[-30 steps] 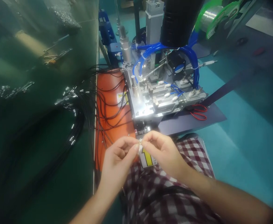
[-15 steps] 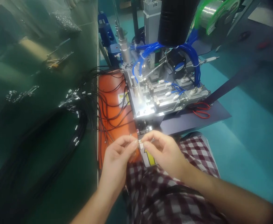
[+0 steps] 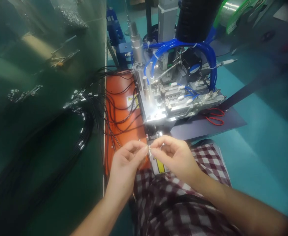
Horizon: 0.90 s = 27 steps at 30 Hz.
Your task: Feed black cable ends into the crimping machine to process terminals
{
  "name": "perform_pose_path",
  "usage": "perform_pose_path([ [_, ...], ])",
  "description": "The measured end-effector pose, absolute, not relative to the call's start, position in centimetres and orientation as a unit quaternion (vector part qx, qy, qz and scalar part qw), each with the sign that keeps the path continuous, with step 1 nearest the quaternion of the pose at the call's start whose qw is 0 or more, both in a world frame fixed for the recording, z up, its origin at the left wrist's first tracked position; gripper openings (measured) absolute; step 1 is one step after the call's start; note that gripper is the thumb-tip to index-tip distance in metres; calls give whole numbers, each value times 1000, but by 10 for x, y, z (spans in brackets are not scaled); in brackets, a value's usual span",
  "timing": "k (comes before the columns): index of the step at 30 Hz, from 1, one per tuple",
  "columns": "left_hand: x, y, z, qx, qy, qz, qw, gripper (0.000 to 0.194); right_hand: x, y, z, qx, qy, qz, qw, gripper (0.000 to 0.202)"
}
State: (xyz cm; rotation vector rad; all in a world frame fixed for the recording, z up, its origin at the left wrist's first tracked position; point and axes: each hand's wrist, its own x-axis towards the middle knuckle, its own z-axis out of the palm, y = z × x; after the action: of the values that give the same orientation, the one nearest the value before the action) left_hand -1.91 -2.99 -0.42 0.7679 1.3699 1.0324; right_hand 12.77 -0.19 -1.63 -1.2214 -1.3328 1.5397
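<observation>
My left hand (image 3: 125, 160) is closed in a pinch, thumb against forefinger, over the lower end of the orange panel (image 3: 120, 80). Facing it, my right hand (image 3: 175, 155) pinches too, its fingertips almost meeting the left ones. A tiny pale, thin piece (image 3: 149, 148) shows between the fingertips; it is too small to name. Just below the hands, a label with a yellow arrow (image 3: 160, 166) is partly covered by the right hand. Several black cables (image 3: 114, 121) run across the orange panel, passing behind the left hand.
Ahead stands a metal machine (image 3: 156, 113) with blue air tubes (image 3: 211, 62). A green-rimmed wire spool (image 3: 230, 14) is at top right. On the dark green table (image 3: 60, 183) at left lie a black cable bundle (image 3: 88, 124) with metal connectors and several loose metal parts (image 3: 24, 93).
The view has shifted slightly, so the machine sits a little further right and higher. Both hands keep their pinch, fingertips still together.
</observation>
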Motion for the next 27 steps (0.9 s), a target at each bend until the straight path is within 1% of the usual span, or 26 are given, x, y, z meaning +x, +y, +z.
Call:
perform_pose_path([
  [5, -19, -31, -3, 326, 581, 449, 595, 20, 127, -1, -16, -469, -509, 621, 369, 7],
  [10, -20, -28, 1, 321, 559, 440, 626, 20, 133, 8, -9, -419, -489, 696, 317, 9],
  [12, -21, -26, 2, 329, 559, 433, 626, 19, 137, 11, -7, -398, -504, 706, 297, 10],
  [14, -23, -25, 2, 341, 564, 423, 621, 19, 141, 14, -6, -391, -540, 687, 290, 10],
  [17, -26, -23, 2, 363, 573, 401, 616, 17, 145, 16, -6, -387, -621, 611, 300, 8],
  [23, -28, -23, 2, 383, 586, 367, 613, 15, 148, 17, -5, -367, -730, 491, 303, 14],
  [25, -27, -24, 1, 378, 588, 370, 612, 15, 146, 15, -6, -375, -727, 482, 314, 12],
  [27, -27, -24, 0, 365, 592, 381, 610, 16, 145, 13, -9, -392, -695, 507, 326, 11],
])
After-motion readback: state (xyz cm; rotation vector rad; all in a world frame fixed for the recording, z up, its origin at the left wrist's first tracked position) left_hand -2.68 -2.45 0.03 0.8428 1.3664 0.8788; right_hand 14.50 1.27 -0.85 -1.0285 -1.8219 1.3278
